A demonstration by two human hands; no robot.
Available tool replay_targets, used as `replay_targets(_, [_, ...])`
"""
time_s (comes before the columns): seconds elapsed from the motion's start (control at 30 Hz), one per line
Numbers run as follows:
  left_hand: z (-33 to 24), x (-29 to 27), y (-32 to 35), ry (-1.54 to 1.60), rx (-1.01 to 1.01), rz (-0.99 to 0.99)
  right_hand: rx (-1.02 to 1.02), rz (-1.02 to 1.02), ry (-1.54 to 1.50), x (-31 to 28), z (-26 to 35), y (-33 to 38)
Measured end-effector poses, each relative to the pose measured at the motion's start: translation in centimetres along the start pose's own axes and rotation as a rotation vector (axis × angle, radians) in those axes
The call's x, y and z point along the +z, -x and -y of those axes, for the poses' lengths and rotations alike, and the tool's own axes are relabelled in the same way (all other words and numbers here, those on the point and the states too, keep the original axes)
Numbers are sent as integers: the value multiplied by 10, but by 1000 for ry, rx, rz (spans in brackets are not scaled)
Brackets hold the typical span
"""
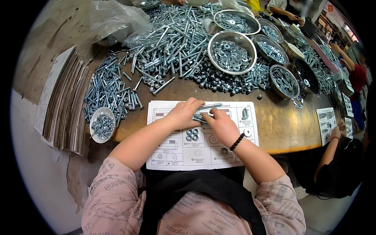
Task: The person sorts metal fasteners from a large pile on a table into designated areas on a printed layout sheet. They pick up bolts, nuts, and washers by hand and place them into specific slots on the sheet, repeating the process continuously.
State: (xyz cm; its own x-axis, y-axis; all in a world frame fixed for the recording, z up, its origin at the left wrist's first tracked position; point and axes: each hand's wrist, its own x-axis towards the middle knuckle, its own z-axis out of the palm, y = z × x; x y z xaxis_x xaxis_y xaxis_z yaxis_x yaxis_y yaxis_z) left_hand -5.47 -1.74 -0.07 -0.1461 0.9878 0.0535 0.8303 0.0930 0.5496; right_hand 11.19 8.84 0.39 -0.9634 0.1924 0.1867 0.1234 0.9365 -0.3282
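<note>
On a printed hardware sheet (164, 156) at the table's front edge, my two hands meet over several long silver bolts (211, 106). My left hand (186, 113) is closed on the bolts from the left, their shanks pointing right. From the other side, my right hand (221, 125), with a black beaded bracelet on its wrist, has its fingers bent onto the lower bolts. Just below the hands, several hex nuts (192, 134) sit grouped on the sheet. A flat washer (247, 132) lies near the sheet's right edge, and a small dark ring-shaped piece (224, 151) rests lower down.
Loose bolts (168, 43) and black nuts (219, 80) heap up beyond the sheet. Steel bowls of washers (232, 53) stand behind. At left are a white bowl of nuts (102, 124) and stacked cards (64, 102). A co-worker's arm (329, 150) is at right.
</note>
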Motion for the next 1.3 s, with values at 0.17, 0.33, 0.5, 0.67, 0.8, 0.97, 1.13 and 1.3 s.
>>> replay_targets(0.17, [-5, 5, -2, -61, -13, -13, -56, -72, 178, 12, 0, 10])
replay_targets(0.33, [-20, 3, -6, -195, -63, 49, -86, -45, 223, 7, 2, 16])
replay_targets(0.5, [-36, 2, -12, -287, -128, 124, 201, -96, -218, 3, -25, 15])
replay_targets(0.67, [-45, 11, -20, -273, -209, 117, 605, -461, -1372, -3, -35, 13])
replay_targets(0.8, [-58, 14, -24, -254, -242, 111, 616, -501, -1546, 7, -38, 10])
replay_targets(0.97, [-58, 16, -22, -252, -270, 124, 620, -475, -1592, 6, -43, 11])
replay_targets(1.13, [-53, 10, -22, -188, -308, 55, 584, -298, -1251, 3, -49, 9])
replay_targets(1.3, [10, -8, -2, 220, -296, -194, 186, -106, -289, 1, -45, 8])
